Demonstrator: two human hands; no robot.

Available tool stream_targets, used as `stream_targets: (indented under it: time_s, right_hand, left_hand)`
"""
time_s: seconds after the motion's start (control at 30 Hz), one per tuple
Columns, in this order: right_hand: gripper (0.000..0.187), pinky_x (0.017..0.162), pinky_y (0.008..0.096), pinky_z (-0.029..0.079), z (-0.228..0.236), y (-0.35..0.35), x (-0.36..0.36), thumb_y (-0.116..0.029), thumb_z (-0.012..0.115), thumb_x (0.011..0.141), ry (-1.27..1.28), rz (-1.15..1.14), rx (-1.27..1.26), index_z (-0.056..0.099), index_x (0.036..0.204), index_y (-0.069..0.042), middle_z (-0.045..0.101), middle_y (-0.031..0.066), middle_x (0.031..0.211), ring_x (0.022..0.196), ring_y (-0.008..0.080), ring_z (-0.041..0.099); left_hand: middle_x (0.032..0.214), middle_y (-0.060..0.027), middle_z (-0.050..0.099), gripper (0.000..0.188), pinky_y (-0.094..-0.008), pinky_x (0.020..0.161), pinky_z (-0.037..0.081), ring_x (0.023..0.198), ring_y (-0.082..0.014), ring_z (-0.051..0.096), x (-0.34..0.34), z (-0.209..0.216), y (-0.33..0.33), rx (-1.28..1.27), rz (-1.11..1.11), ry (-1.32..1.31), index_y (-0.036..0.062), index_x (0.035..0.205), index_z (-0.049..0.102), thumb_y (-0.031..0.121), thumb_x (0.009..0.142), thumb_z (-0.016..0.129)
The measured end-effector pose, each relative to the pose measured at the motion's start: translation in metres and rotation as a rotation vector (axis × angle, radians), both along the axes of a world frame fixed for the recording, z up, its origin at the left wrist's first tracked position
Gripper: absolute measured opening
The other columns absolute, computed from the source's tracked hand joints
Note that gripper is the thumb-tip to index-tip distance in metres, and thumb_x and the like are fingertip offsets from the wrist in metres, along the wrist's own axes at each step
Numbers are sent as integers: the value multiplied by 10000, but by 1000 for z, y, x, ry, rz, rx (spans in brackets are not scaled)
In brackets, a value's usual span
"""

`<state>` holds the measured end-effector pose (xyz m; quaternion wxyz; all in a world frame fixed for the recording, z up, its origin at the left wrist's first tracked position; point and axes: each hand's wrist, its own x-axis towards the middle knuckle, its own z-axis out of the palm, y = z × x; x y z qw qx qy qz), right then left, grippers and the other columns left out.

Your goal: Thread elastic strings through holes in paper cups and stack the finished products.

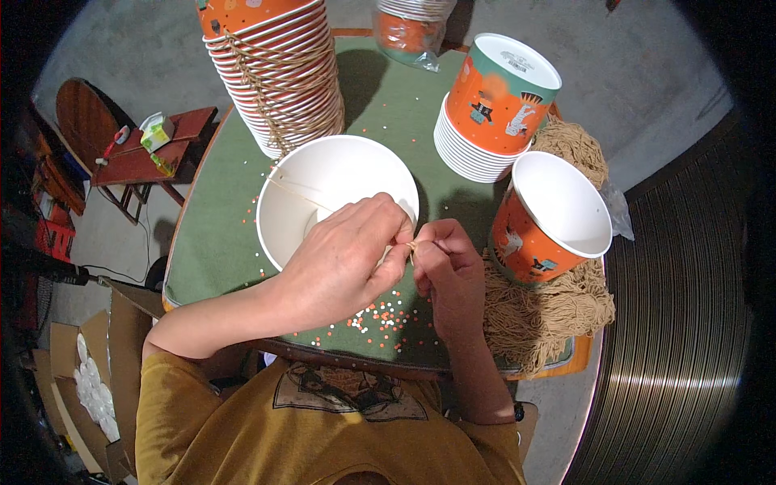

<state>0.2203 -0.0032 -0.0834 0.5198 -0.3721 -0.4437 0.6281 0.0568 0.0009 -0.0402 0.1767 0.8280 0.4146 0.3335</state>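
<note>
I watch through the head camera as both hands work close together near the middle of the frame, just over the right rim of a white-lined open bucket (360, 166). The left hand (343, 246) comes in from the lower left with its thumb and forefinger pinched on a thin tan cord (299, 192); I cannot tell how its other fingers sit beneath the knuckles. The right hand (449, 263) pinches the cord too, its fingertips almost meeting those of the left. I can follow the cord from the bucket's left rim across the mouth until the left hand hides it. At the upper left I see a tall stack of buckets (279, 97) with brown cords hanging down its side. At the upper right, a shorter stack of upside-down buckets (493, 109) stands on the green cloth (202, 242), and a plastic-wrapped stack (408, 36) sits at the top edge. Right of the hands, a single orange bucket (525, 246) tilts its mouth up by a bundle of tan cords (550, 319). Small orange and white dots (376, 319) are scattered below the hands, and an open cardboard box (125, 339) occupies the lower left.
</note>
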Motion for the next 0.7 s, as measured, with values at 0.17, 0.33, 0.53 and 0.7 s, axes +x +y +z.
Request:
stream_targets:
  time_s: [0.17,0.33,0.53,0.7]
  right_hand:
    - [56,539,196,412,-3,1,0,-81,582,875,-252,-201,205,554,917,-57,546,-26,720,592,39,483]
    - [89,553,226,441,0,1,5,-74,611,855,-405,-201,345,555,921,-52,575,6,748,612,53,512]
    - [109,551,269,478,-1,3,5,-57,632,822,-615,-208,577,545,888,-51,612,66,814,601,132,572]
    - [90,569,276,481,-6,3,3,-48,612,828,-608,-229,605,547,890,-50,605,73,807,617,130,579]
  left_hand:
    - [821,-126,509,128,-386,681,448,774,-294,560,-1,0,0,25,15,27,19,889,488,64,821,587]
    - [800,-122,498,150,-396,672,444,749,-309,543,2,2,-1,111,19,49,27,881,490,30,789,608]
    - [790,-118,491,181,-393,663,439,737,-307,533,2,-1,0,173,4,86,29,868,483,36,772,636]
    - [784,-119,484,182,-395,659,437,727,-310,527,3,-1,0,166,2,86,25,867,478,29,769,631]
